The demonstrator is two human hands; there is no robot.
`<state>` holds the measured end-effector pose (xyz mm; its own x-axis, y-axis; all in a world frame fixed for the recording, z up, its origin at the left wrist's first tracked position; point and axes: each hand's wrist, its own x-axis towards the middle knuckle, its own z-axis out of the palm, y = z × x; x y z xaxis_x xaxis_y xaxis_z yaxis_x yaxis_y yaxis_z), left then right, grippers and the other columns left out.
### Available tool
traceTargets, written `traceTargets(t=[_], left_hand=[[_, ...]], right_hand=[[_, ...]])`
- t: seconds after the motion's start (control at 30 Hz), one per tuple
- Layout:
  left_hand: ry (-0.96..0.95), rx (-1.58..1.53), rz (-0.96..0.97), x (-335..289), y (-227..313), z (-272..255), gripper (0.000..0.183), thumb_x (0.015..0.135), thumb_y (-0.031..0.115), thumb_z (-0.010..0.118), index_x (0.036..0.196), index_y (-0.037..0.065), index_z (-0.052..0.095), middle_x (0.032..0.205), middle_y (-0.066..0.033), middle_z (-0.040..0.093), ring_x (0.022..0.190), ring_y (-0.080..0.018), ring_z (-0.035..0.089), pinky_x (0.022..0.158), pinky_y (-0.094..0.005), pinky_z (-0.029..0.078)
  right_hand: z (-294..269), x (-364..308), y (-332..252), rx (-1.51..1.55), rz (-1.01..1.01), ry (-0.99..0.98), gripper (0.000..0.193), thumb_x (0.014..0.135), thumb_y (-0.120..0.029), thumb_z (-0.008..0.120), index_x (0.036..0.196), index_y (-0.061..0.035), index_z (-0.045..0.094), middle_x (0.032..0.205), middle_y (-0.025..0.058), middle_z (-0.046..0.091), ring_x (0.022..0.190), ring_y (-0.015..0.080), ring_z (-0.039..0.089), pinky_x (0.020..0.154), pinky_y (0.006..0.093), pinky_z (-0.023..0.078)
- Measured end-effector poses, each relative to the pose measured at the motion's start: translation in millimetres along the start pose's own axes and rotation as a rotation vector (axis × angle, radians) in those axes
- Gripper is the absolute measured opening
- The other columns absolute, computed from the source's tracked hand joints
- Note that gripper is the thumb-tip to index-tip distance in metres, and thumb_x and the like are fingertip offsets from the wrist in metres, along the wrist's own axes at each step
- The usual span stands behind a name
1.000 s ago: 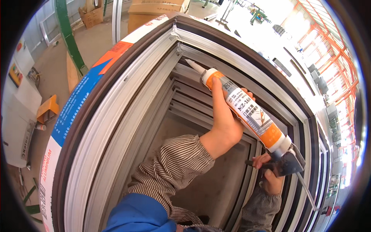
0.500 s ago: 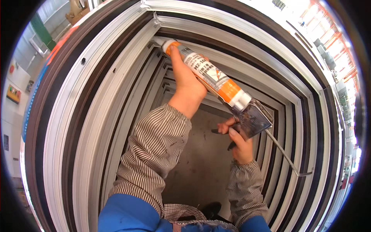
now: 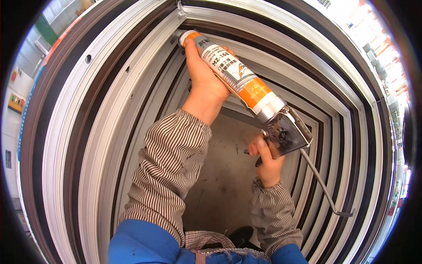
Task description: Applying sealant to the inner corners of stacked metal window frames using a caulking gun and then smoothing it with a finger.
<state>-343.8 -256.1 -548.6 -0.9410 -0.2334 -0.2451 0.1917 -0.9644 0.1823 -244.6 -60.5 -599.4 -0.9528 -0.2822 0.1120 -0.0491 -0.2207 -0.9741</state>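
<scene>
Across the upper middle lies a caulking gun (image 3: 288, 130) loaded with a white, grey and orange sealant cartridge (image 3: 239, 72). My left hand (image 3: 206, 79) wraps round the front half of the cartridge, thumb along its near side. Lower down, my right hand (image 3: 267, 160) is closed on the gun's dark handle and trigger, which partly hide behind the fingers. The nozzle end points up and left to an inner corner of the stacked frames (image 3: 61, 145); its tip is hard to make out. A bent metal rod (image 3: 323, 187) sticks out behind the gun toward the lower right.
White and dark brown rectangular frames surround my arms on the left, far and right sides, stacked in layers. Grey floor (image 3: 220, 176) shows down inside them, with a dark shoe (image 3: 241, 235) near my body. A wall panel with buttons (image 3: 16, 102) stands at far left.
The gun and both hands have shifted slightly; the nozzle end is higher and further left. The rod's bent end sits lower in view. Both hands keep their hold.
</scene>
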Motion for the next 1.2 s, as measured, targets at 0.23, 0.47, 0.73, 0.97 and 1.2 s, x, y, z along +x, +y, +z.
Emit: traceTargets(t=[0.23, 0.47, 0.73, 0.97, 1.2], left_hand=[[0.051, -0.094, 0.021, 0.3, -5.5, -1.2, 0.060, 0.085, 0.066, 0.045, 0.103, 0.010, 0.041, 0.079, -0.0115, 0.053, 0.070, -0.0238, 0.056, 0.062, -0.0377, 0.051], [0.009, -0.132, 0.019, 8.4, -10.6, 0.5, 0.061, 0.087, 0.064, 0.043, 0.107, 0.007, 0.042, 0.081, -0.0121, 0.054, 0.071, -0.0249, 0.057, 0.066, -0.0379, 0.051], [-0.204, -0.130, -0.074, -21.4, -18.2, 20.9, 0.075, 0.085, 0.073, 0.025, 0.083, 0.003, 0.051, 0.073, -0.0134, 0.060, 0.069, -0.0267, 0.058, 0.067, -0.0399, 0.051], [0.131, -0.019, -0.072, -41.0, -70.8, 5.5, 0.074, 0.075, 0.076, 0.051, 0.105, 0.009, 0.045, 0.081, -0.0067, 0.055, 0.078, -0.0205, 0.059, 0.070, -0.0366, 0.051], [0.206, -0.001, -0.069, -1.2, -55.1, -38.7, 0.067, 0.079, 0.071, 0.051, 0.099, 0.008, 0.042, 0.072, -0.0103, 0.055, 0.063, -0.0227, 0.057, 0.058, -0.0382, 0.051]], right_hand=[[-3.1, -1.7, -23.0, -0.001, 0.066, 0.066, 0.013, 0.089, -0.008, 0.056, 0.095, 0.0012, 0.049, 0.067, 0.0047, 0.047, 0.056, 0.0128, 0.043, 0.051, 0.0288, 0.037], [-7.7, 13.6, -51.3, -0.143, 0.051, 0.062, 0.014, 0.088, -0.006, 0.058, 0.096, 0.0022, 0.051, 0.069, 0.0049, 0.050, 0.055, 0.0128, 0.046, 0.050, 0.0287, 0.038], [-25.9, -4.9, -103.0, -0.438, 0.022, -0.070, 0.039, 0.081, -0.012, 0.063, 0.115, 0.0030, 0.052, 0.088, 0.0095, 0.059, 0.080, 0.0166, 0.057, 0.074, 0.0304, 0.045], [-77.9, -18.2, -41.8, -0.009, 0.050, -0.238, 0.041, 0.080, -0.032, 0.063, 0.105, -0.0017, 0.049, 0.089, 0.0107, 0.053, 0.092, 0.0266, 0.052, 0.098, 0.0487, 0.034], [-62.4, -22.2, 17.2, 0.017, 0.132, -0.179, 0.035, 0.082, -0.021, 0.061, 0.107, 0.0007, 0.050, 0.096, 0.0107, 0.057, 0.098, 0.0258, 0.054, 0.101, 0.0469, 0.035]])
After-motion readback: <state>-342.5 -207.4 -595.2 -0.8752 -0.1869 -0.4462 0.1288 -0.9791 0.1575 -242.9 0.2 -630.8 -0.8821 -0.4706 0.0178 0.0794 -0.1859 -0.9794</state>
